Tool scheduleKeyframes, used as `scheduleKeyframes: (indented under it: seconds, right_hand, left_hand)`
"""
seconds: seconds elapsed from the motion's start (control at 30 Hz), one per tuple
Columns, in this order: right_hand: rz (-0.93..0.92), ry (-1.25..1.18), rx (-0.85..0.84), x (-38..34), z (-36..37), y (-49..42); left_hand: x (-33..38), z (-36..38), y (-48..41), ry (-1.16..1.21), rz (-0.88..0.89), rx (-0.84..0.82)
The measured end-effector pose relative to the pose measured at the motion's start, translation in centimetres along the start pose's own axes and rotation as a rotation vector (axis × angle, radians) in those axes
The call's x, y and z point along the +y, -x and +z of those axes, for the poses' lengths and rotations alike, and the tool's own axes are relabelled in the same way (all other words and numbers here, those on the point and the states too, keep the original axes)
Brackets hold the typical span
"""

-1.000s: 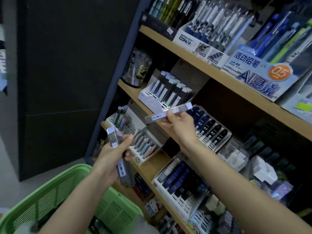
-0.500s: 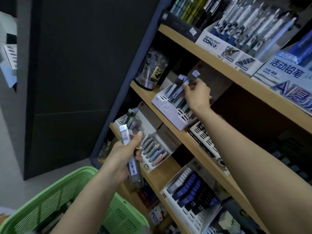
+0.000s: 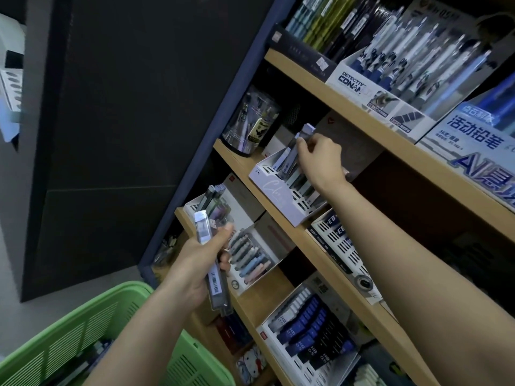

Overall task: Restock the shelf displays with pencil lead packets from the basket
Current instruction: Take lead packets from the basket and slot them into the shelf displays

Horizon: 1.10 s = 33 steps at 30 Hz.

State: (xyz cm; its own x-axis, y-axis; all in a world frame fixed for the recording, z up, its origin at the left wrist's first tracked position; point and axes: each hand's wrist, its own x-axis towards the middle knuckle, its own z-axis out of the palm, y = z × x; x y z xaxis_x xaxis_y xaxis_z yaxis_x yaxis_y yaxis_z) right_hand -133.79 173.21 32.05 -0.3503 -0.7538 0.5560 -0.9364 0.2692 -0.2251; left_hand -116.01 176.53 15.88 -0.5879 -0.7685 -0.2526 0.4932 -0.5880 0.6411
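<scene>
right hand (image 3: pixel 320 160) pinches a lead packet (image 3: pixel 306 130), now lowered into the white display tray (image 3: pixel 278 196) instead of mid-air a second ago; insertion looks nearly done. left hand (image 3: pixel 192 266) grips spare packets (image 3: pixel 216 282) above the green basket (image 3: pixel 83 330).

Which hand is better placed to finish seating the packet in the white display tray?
Right. The right hand pinches a lead packet tilted into the white display tray; the left hand sits lower, gripping spare packets.
</scene>
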Motion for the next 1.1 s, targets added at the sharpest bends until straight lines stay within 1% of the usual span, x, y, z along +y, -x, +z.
scheduleKeyframes:
  seconds: [0.1, 0.27, 0.37, 0.47, 0.57, 0.63, 0.7, 0.77, 0.83, 0.97, 1.1]
  right_hand:
    - [-0.023, 0.026, -0.035, -0.5, -0.4, -0.3]
    - [-0.044, 0.045, -0.036, -0.4, -0.9, -1.1]
    - [-0.078, 0.068, -0.076, -0.5, -1.2, -1.4]
    - [-0.114, 0.071, -0.146, -0.6, -1.7, -1.7]
    - [-0.122, 0.123, -0.216, -0.3, -2.2, -2.2]
    - [-0.107, 0.124, -0.232, 0.0, -2.2, -2.6]
    - [-0.119, 0.144, -0.207, 0.1, -2.0, -3.0]
    - [-0.148, 0.150, -0.178, 0.2, -1.9, -3.6]
    - [-0.135, 0.161, -0.184, 0.2, -2.2, -3.8]
    - [-0.099, 0.175, -0.260, 0.7, -2.1, -3.6]
    - [-0.088, 0.131, -0.238, 1.2, -2.0, -3.6]
  left_hand:
    - [0.4, -0.2, -0.1, 0.026, 0.004, 0.016]
    - [0.9, -0.6, -0.1, 0.060, 0.023, 0.028]
    - [1.2, -0.6, -0.1, 0.023, 0.049, 0.032]
    - [1.9, 0.0, -0.5, -0.088, 0.086, 0.016]
    - [3.4, 1.6, -1.1, -0.154, 0.119, -0.050]
    - [4.6, 3.1, -1.7, -0.217, 0.173, -0.092]
    - [5.5, 4.7, -2.5, -0.368, 0.289, -0.112]
    - [6.3, 6.0, -3.8, -0.572, 0.435, -0.101]
    - [7.1, 6.8, -5.4, -0.725, 0.520, -0.105]
    - [8.0, 7.6, -8.7, -0.844, 0.542, -0.092]
    - [8.0, 8.1, -11.4, -0.910, 0.551, -0.077]
